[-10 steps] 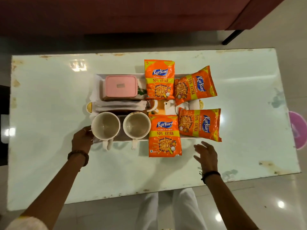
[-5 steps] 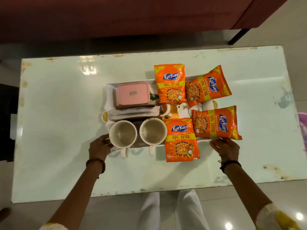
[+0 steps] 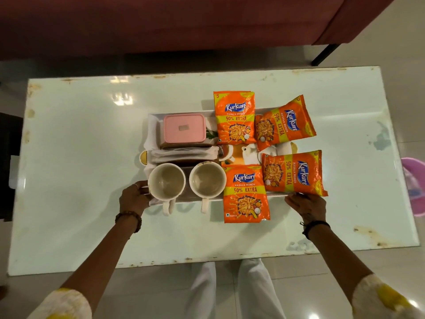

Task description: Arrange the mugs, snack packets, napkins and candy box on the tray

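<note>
Orange packets [image 3: 234,117] — pink box [image 3: 184,128] — cream mugs [image 3: 166,182].

One head-worn wide-angle view looks steeply down from above the near long edge of the pale glossy rectangular glass table [image 3: 92,157], fairly close, facing the dark red sofa [image 3: 161,24] beyond its far edge.
</note>
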